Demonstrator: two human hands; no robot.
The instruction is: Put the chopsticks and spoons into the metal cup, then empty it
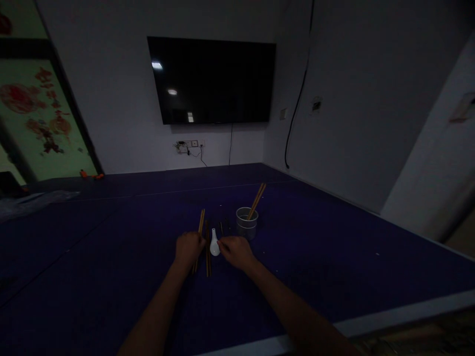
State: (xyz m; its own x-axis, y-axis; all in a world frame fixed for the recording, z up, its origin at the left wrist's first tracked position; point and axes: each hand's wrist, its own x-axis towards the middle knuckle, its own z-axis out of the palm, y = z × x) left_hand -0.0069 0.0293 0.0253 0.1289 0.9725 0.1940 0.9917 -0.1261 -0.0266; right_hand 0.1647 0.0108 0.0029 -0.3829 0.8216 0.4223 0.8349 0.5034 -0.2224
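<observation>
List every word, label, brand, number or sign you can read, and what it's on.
None can be read.
Green panel: red, character-like marks, too blurred.
TV: possible tiny mark on the lower edge, too small.
Spoon, cup: no text visible.

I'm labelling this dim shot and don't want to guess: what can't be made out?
All in the head view:
- Leaning chopsticks, lower ends: hidden by the wall of the metal cup.
- Left hand, its grip: hidden by its own back.
- Dark items near the right hand: too small, dim.
</observation>
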